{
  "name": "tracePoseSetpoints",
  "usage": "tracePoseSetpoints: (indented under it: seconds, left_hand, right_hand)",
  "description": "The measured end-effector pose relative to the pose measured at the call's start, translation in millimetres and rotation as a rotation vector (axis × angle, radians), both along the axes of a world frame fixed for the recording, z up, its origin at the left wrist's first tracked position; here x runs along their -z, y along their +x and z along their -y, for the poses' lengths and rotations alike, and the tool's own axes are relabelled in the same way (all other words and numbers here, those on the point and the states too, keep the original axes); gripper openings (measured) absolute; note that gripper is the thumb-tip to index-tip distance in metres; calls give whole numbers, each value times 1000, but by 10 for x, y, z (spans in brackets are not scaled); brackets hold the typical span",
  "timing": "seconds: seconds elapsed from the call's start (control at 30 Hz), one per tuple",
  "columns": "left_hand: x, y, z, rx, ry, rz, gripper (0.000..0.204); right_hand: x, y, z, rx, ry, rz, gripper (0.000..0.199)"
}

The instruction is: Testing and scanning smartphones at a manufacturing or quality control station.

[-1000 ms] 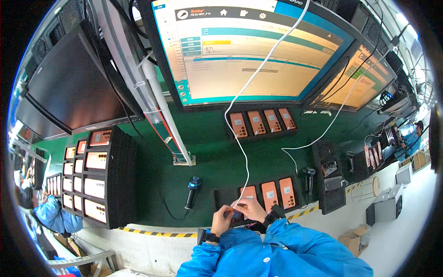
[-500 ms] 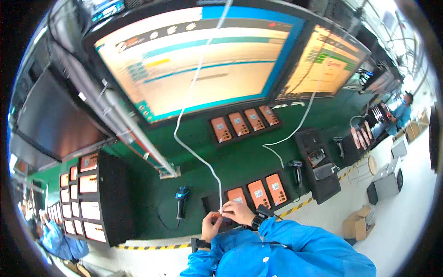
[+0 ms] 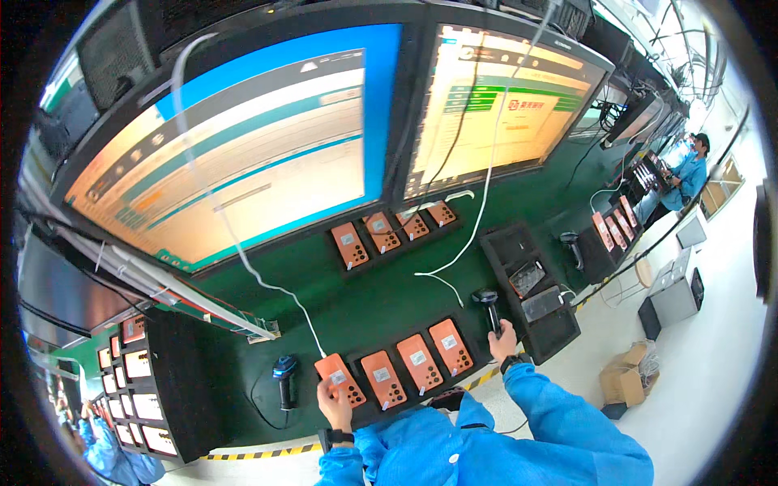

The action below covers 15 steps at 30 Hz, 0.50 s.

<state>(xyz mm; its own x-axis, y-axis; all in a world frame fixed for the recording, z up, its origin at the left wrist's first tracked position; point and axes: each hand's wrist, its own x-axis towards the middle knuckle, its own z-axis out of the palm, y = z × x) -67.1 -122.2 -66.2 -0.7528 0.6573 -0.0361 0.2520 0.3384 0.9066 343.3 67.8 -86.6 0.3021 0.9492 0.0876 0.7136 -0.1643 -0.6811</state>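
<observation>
At the left end of a black tray (image 3: 409,400), an orange phone (image 3: 339,374) lies back up, with a white cable (image 3: 293,298) meeting its far end. My left hand (image 3: 333,407) grips this phone by its near left side, fingers over its back. Three more orange phones, such as the middle one (image 3: 417,359), sit in the tray to its right. My right hand (image 3: 503,343) is closed around the handle of a black barcode scanner (image 3: 488,304), just right of the tray.
Two monitors (image 3: 387,190) stand at the back, with several orange phones in a row below them. A second scanner (image 3: 284,381) stands left of the tray. A dark rack of phones (image 3: 186,381) is farther left. An open black box (image 3: 531,283) lies to the right.
My hands, earlier together at the white cable's end, have parted. The left is now on the phone joined to the cable; the right has moved right onto the scanner. The view has shifted.
</observation>
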Motion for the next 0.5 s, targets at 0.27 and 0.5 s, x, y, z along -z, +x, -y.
tracePoseSetpoints:
  seconds: [0.27,0.5]
  left_hand:
    - [114,769,293,-50,-24,314,16]
    - [-348,1237,40,40,-71,441,12]
  right_hand:
    - [543,293,-765,-182,-422,-275,41]
    - [-586,-37,-306,-358,-601,-534,18]
